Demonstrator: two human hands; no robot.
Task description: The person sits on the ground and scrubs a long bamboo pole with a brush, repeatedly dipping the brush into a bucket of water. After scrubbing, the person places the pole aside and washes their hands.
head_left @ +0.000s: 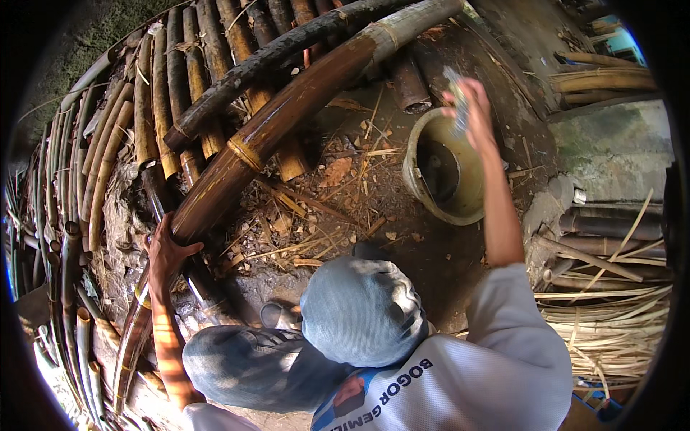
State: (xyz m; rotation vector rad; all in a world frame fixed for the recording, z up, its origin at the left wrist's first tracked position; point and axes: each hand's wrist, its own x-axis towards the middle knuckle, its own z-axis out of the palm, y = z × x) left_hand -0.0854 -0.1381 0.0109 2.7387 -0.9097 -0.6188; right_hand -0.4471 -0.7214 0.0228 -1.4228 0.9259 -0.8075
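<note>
A thick brown bamboo pole [287, 111] with a wet sheen slants from the middle left up toward the top right. My left hand [167, 253] grips its near end, with the thumb spread across the cut end and the fingers along the side. Over the far rim of a round, pale bucket [415, 188], my right hand [474, 118] is closed around a crumpled greyish-white wad [457, 100]. Motion blurs that wad, so its material is unclear. Dark liquid seems to lie inside the bucket.
Several bamboo poles [176, 86] lie side by side at the upper left, with a darker pole [266, 65] across them. Wood chips and dry strips [316, 215] litter the ground ahead of my knees. Split bamboo strips [611, 330] are stacked at right, below a concrete block [611, 147].
</note>
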